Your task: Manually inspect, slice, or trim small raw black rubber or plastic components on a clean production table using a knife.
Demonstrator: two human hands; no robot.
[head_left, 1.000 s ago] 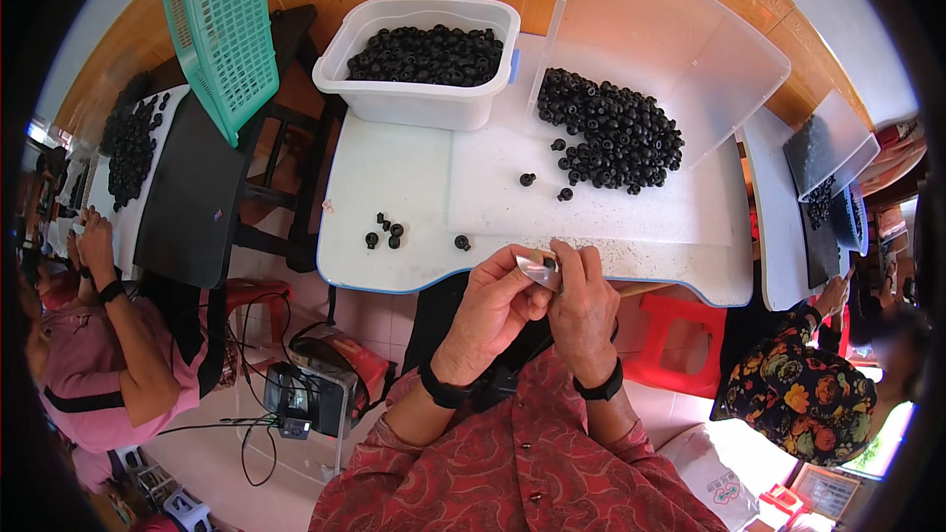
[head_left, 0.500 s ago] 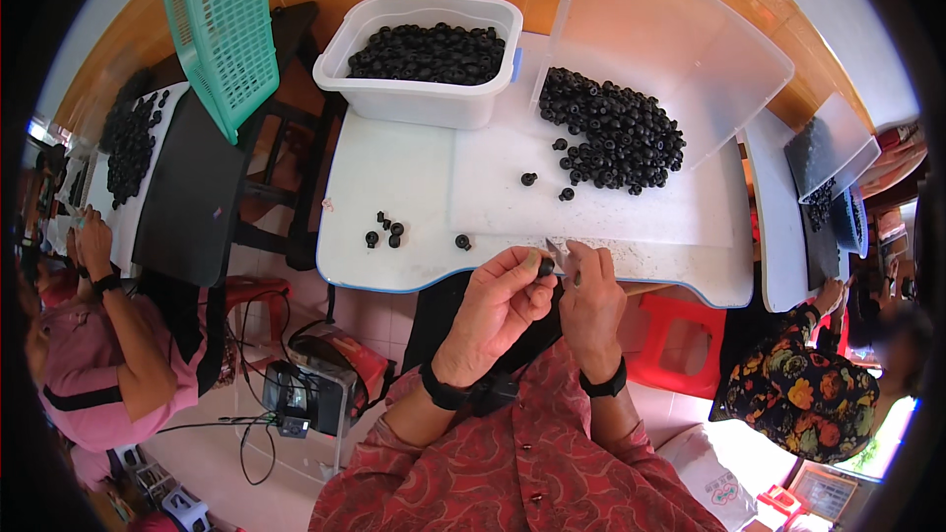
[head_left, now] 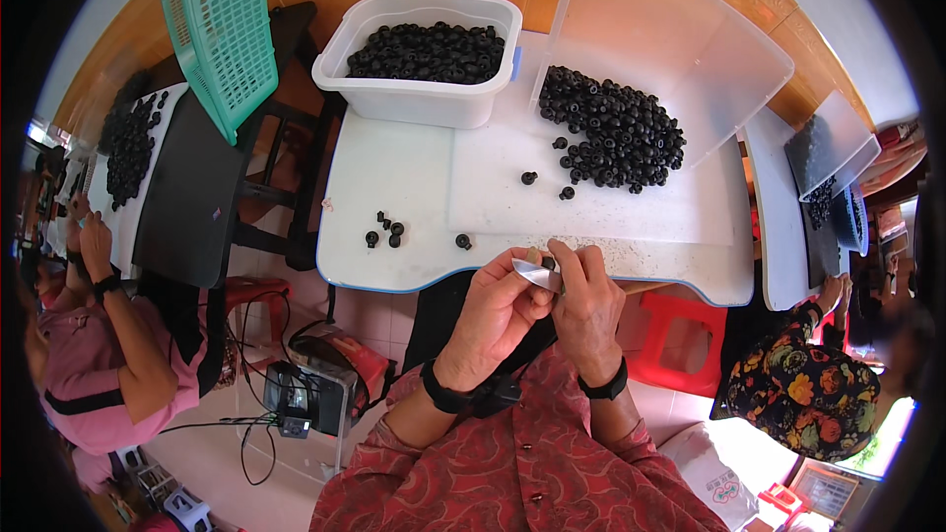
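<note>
My left hand [head_left: 498, 313] and my right hand [head_left: 583, 303] meet at the near edge of the white table [head_left: 394, 167]. Between them they pinch a small silvery blade-like piece [head_left: 537, 273] and a small black round part [head_left: 548, 262]. Which hand carries which I cannot tell. Both wrists wear black bands. A heap of black round parts [head_left: 616, 138] lies on the clear flat lid [head_left: 680, 69] ahead of my right hand. A few loose black parts [head_left: 386, 231] sit ahead of my left hand.
A white tub [head_left: 424, 89] full of black parts stands at the table's far side. A green mesh basket [head_left: 212, 30] leans at far left. One person in pink [head_left: 108, 355] works at left, another in a flowered top [head_left: 803, 389] at right. A red stool [head_left: 680, 335] is under the table.
My hands have drawn slightly back toward me from the table edge, and the silvery piece now shows more plainly between my fingers.
</note>
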